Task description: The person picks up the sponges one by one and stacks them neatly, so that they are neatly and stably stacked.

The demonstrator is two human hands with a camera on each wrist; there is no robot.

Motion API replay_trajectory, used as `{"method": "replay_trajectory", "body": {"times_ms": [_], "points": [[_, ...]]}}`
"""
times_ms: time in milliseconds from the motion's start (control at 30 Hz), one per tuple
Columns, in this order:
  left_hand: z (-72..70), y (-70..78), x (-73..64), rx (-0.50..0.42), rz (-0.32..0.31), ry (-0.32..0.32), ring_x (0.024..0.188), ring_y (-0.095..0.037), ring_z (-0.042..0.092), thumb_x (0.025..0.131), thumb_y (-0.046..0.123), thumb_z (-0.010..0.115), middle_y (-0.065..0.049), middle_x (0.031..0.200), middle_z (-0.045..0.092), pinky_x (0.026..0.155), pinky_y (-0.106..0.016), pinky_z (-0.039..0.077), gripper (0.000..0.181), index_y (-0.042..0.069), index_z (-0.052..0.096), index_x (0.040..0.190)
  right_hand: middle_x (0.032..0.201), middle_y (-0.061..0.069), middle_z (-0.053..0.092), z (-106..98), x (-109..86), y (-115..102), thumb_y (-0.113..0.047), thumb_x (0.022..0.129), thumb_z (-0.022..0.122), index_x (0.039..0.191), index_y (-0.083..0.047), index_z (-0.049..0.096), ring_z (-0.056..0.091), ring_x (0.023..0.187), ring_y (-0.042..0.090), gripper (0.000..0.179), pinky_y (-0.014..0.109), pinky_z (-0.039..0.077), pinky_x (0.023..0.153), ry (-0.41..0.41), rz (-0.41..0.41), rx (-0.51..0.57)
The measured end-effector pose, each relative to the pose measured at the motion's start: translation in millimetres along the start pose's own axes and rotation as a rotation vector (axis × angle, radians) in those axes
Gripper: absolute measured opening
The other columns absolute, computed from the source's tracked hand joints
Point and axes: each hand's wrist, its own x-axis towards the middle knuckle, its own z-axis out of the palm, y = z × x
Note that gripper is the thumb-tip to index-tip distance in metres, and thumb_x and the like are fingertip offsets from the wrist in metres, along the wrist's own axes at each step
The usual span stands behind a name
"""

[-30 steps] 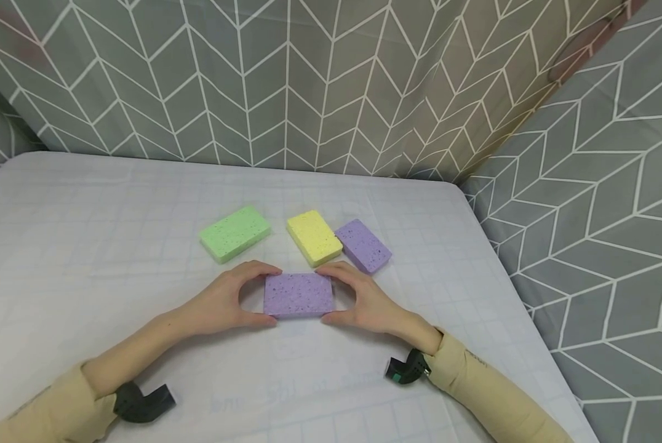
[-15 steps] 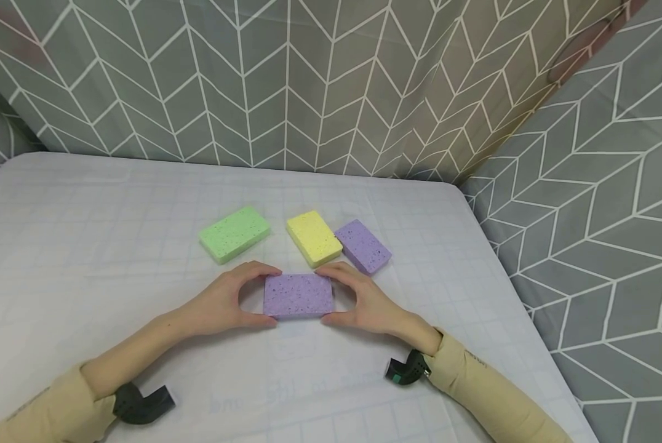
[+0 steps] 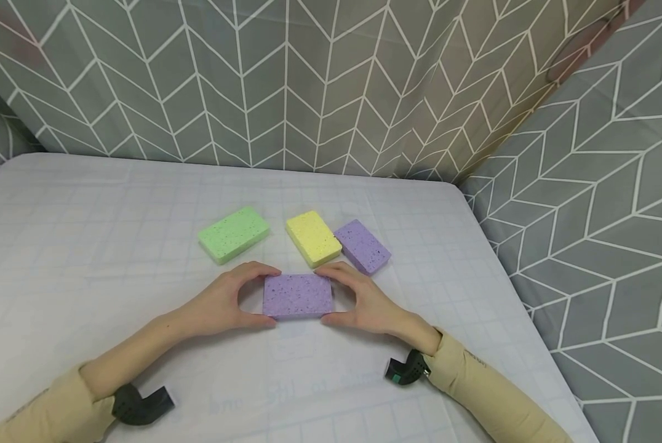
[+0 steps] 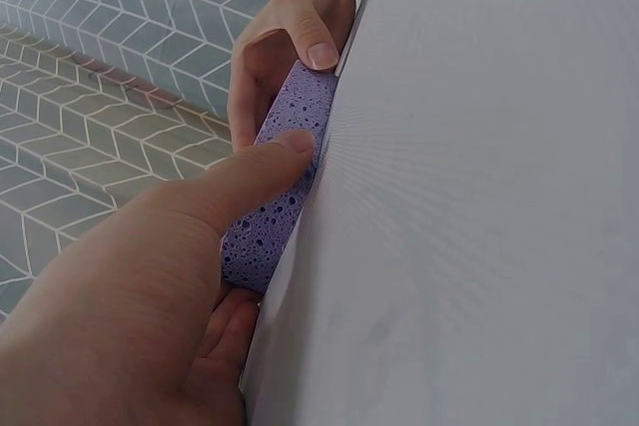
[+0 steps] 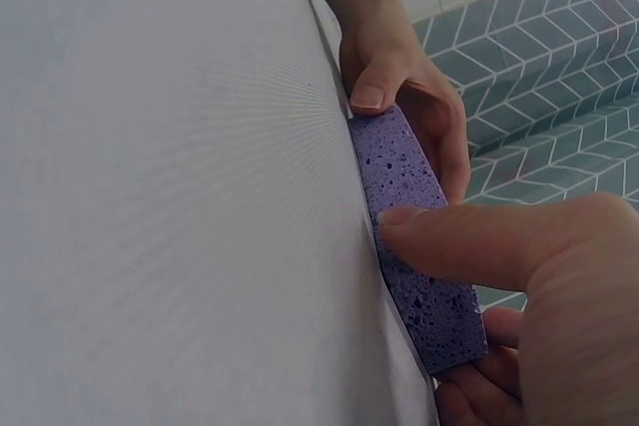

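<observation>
A speckled purple sponge lies flat on the white-covered table between both hands. My left hand grips its left end, thumb on the near edge and fingers at the far edge. On the right end, my right hand holds it the same way. Both wrist views show the porous side of this sponge with a thumb pressed on it. Just beyond the hands lie a yellow sponge and a second purple sponge, close together. Farther left is a green sponge.
The white table cover carries a faint grid. Behind it hangs a grey curtain with white chevron lines, and a similar one runs along the right side. Black cameras sit at both wrists.
</observation>
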Motion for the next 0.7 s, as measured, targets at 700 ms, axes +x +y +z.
{"method": "replay_trajectory", "body": {"times_ms": [700], "points": [[1.1,-0.3,-0.2,0.004,-0.011,-0.005,0.130,-0.019,0.052,0.072,0.047,0.088,0.005,0.135,0.058,0.112,-0.047,0.042,0.077,0.023,0.055,0.137,0.142,0.000,0.052,-0.2,-1.4,-1.2,-0.018,0.077,0.087,0.145,-0.012,0.050,0.047,0.133,0.017,0.078,0.040,0.037,0.117,0.000,0.006,0.001]]}}
